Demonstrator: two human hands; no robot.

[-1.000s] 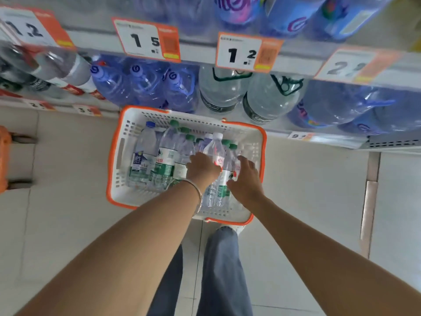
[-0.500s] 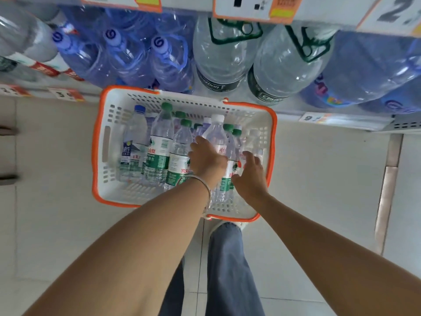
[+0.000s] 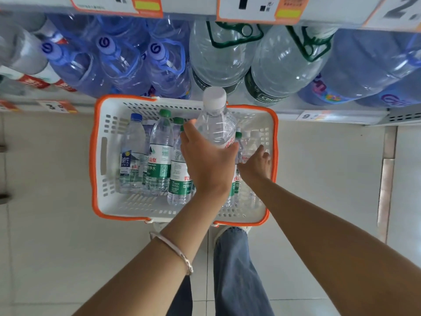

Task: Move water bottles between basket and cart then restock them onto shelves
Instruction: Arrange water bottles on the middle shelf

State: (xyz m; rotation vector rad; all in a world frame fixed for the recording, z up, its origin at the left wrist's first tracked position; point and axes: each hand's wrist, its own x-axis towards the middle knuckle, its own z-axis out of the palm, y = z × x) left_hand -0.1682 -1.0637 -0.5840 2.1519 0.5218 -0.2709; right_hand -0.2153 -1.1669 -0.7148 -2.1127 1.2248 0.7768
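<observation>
Head view: the left grip (image 3: 209,160) is clamped on a clear white-capped bottle (image 3: 215,124). Thumb and fingers wrap its lower body at the red-printed label. The bottle stands nearly upright and sits higher than the other bottles, and its cap shows against the far rim of the basket (image 3: 93,156). The basket is white plastic with an orange rim and rests on the pale tiled floor (image 3: 45,247), just in front of the bottom shelf (image 3: 337,111).

Inside the basket, a blue-capped bottle (image 3: 133,151) stands at the left. Several green-capped bottles (image 3: 160,151) with green and white labels stand beside it, packed close together.

The right grip (image 3: 255,163) reaches into the basket's right side with its fingers apart and loosely extended. They are closed round nothing and lie just above a small bottle with a red label (image 3: 247,156). I cannot tell whether they touch it.

A thin bracelet (image 3: 173,249) circles the left wrist, and a blue jeans leg (image 3: 237,270) shows below the basket.

On the shelf, blue jugs (image 3: 123,62) lie at the left and clear jugs with green handles (image 3: 218,58) in the middle. Price tags (image 3: 257,8) hang along the shelf edge above them.
</observation>
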